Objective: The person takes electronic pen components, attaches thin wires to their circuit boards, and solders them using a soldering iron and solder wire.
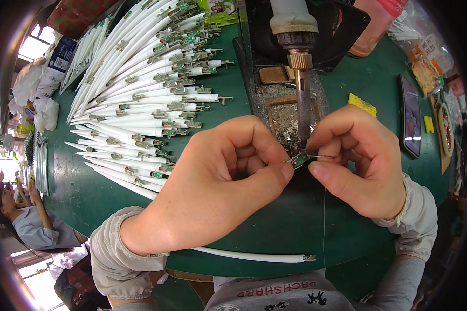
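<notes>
Dark green bench, smooth and faintly glossy, curves through a workroom; at the far left a co-worker in a grey-blue top sits apart. Near the middle, just under the soldering iron, is a small green circuit board, pinched at its left end between thumb and forefinger of the left hand. From the right, the right hand curls around a thin silvery wire that reaches the board; its thumb and forefinger tips stand apart, and which fingers grip the wire is hidden.

I judge the board to be almost weightless, stiff and rather fragile, best taken by its edges or far end, clear of the metal tip and its heat. The wire looks springy and easily bent.

Beneath the iron, a brown-framed tray holds crumbly, silvery scraps. Left of it fan out many slim white tubes, smooth and probably plastic, tapering at one end, with green boards and metal clips at the other. One loose white tube lies at the near edge. To the right are a porous yellow sponge and a flat, glassy phone.
</notes>
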### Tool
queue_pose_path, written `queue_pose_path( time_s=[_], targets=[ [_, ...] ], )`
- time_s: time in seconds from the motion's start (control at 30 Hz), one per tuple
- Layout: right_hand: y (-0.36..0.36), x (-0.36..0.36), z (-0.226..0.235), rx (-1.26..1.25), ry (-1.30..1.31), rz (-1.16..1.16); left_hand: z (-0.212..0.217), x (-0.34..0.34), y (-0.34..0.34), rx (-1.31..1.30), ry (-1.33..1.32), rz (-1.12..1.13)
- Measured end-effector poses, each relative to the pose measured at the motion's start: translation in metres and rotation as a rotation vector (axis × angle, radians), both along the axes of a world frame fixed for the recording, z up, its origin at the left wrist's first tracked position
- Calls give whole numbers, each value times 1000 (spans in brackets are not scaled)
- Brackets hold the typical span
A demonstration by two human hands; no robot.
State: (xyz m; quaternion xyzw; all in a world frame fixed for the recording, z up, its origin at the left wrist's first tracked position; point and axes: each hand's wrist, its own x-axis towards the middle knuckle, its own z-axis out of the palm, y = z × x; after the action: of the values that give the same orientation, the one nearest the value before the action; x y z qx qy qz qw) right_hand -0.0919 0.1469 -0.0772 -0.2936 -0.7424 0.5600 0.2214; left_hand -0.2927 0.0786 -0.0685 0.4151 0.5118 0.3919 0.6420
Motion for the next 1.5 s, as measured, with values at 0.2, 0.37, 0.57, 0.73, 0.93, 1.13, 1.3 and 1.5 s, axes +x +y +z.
queue_pose_path(
  time_s=[0.2,0.37,0.57,0.73,0.93,1.13,1.3,1.5],
  targets=[
    [-1,-2,-1,36,-24,20,1,1,-2,3,21,-15],
    [0,-2,0,64,-35,29,4,0,0,-55,39,-35],
    [-2,-3,0,52,-29,29,-1,0,-1,18,111,-56],
    [-2,0,0,90,1,26,3,0,0,23,61,12],
    [-4,-3,-1,66,36,-6,4,0,0,57,68,27],
    [-4,-3,-2,100,49,4,3,1,0,88,36,47],
    [1,-3,-6,148,85,22,7,-4,2,46,37,29],
    [-1,-6,-12,32,120,-23,0,-7,0,8,57,26]
  ],
)
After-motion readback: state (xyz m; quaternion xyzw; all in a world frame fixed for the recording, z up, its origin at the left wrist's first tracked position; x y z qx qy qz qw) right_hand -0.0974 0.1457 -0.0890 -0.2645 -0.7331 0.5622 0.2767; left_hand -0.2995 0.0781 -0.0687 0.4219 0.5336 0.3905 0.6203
